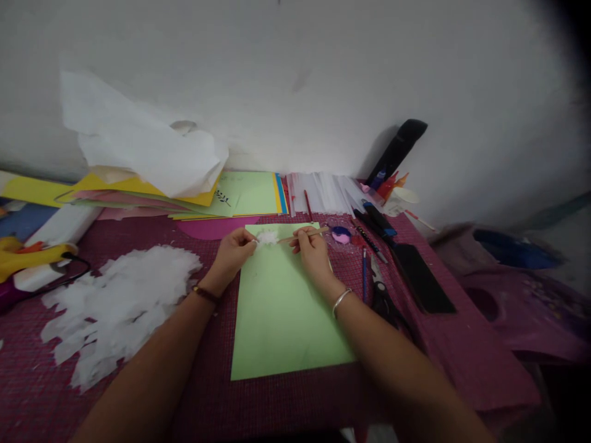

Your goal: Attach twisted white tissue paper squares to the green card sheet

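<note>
A light green sheet of paper (pixel 286 314) lies on the table in front of me. Near its top edge sits a small ruffled patch of white paper bits (pixel 266 237). My left hand (pixel 235 252) is closed in a pinch at the patch's left side, with a small white paper piece (pixel 255 240) at the fingertips. From the right, my right hand (pixel 313 247) grips a thin wooden stick (pixel 295 238), whose tip points left at the white patch. A large heap of torn white paper (pixel 124 301) spreads left of the sheet.
Stacked coloured papers (pixel 253 191) and a crumpled white sheet (pixel 152 147) lie at the back. A yellow glue gun (pixel 37 261) is far left. On the right are scissors (pixel 383 295), a pencil (pixel 364 274), a black phone-like slab (pixel 422 280) and clear sticks (pixel 323 192).
</note>
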A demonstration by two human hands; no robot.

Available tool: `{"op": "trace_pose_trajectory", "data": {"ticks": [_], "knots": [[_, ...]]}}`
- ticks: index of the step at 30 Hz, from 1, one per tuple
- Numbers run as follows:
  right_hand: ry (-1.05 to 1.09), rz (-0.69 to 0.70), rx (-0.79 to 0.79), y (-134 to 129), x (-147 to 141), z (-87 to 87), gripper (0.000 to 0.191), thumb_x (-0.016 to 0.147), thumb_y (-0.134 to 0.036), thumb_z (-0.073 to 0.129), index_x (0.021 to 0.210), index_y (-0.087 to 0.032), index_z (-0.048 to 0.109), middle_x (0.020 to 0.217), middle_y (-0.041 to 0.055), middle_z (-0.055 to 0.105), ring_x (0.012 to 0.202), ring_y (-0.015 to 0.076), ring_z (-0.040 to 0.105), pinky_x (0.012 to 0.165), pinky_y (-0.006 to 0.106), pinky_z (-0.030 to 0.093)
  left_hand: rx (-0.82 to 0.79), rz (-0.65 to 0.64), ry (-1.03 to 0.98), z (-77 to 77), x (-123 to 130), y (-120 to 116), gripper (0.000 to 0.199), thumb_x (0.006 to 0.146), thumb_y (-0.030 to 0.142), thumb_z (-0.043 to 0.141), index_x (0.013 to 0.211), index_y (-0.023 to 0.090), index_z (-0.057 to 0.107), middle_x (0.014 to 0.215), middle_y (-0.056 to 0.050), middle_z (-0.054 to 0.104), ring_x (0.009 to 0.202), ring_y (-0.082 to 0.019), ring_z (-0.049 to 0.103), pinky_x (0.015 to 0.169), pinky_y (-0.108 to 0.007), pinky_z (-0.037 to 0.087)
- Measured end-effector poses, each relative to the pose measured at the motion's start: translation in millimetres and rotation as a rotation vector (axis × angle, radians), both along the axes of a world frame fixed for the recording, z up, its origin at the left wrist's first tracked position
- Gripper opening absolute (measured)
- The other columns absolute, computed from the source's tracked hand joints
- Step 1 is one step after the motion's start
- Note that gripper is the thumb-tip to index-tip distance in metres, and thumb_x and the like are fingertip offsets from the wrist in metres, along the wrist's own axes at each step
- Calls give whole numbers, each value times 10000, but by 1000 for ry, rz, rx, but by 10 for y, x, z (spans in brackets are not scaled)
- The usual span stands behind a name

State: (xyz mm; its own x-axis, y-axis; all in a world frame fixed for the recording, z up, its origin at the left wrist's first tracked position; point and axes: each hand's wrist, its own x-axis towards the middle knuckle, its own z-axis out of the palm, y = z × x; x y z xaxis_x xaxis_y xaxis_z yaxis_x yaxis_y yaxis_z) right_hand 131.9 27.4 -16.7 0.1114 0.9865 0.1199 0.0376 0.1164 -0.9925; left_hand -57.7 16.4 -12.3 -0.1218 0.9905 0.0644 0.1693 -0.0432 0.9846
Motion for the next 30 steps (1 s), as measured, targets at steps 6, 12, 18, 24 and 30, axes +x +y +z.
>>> {"op": "trace_pose_trajectory", "data": {"ticks": [6, 12, 18, 24, 30], "knots": [[60, 16, -5, 10, -15, 4, 209, 836, -379, 504, 825, -181, 567, 643, -3, 635, 500, 108, 555, 491, 226, 444, -8, -67, 61, -1, -5, 0, 149, 656, 306, 635, 670, 175, 564, 540, 45, 523, 486, -83, 431, 495, -214, 322], [54, 9, -3, 20, -16, 12, 224, 831, -398, 510, 815, -183, 568, 641, -2, 636, 482, 107, 546, 478, 228, 440, 68, -110, 260, -2, 98, 59, 141, 673, 315, 638, 680, 179, 674, 697, -22, 655, 667, -148, 569, 619, -255, 424], [91, -38, -20, 53, 29, 9, 191, 815, -374, 516, 783, -191, 562, 601, -10, 612, 486, 121, 566, 483, 238, 459, 109, -66, 300, -44, 175, 151, 104, 697, 269, 615, 677, 177, 658, 701, -16, 643, 673, -142, 565, 629, -249, 427], [84, -12, -55, 60, 41, -26, 151, 805, -327, 516, 748, -193, 558, 548, -26, 587, 467, 117, 555, 478, 233, 456, 63, -7, 191, -129, 101, 199, 156, 701, 320, 618, 700, 165, 628, 665, 5, 601, 623, -120, 512, 566, -221, 381], [14, -7, -23, 71, 24, -73, 171, 835, -325, 482, 784, -189, 573, 576, -15, 612, 478, 122, 567, 486, 236, 456, 59, 17, 175, -154, 83, 198, 157, 711, 320, 601, 695, 164, 598, 637, 22, 564, 587, -105, 471, 532, -207, 352]]}}
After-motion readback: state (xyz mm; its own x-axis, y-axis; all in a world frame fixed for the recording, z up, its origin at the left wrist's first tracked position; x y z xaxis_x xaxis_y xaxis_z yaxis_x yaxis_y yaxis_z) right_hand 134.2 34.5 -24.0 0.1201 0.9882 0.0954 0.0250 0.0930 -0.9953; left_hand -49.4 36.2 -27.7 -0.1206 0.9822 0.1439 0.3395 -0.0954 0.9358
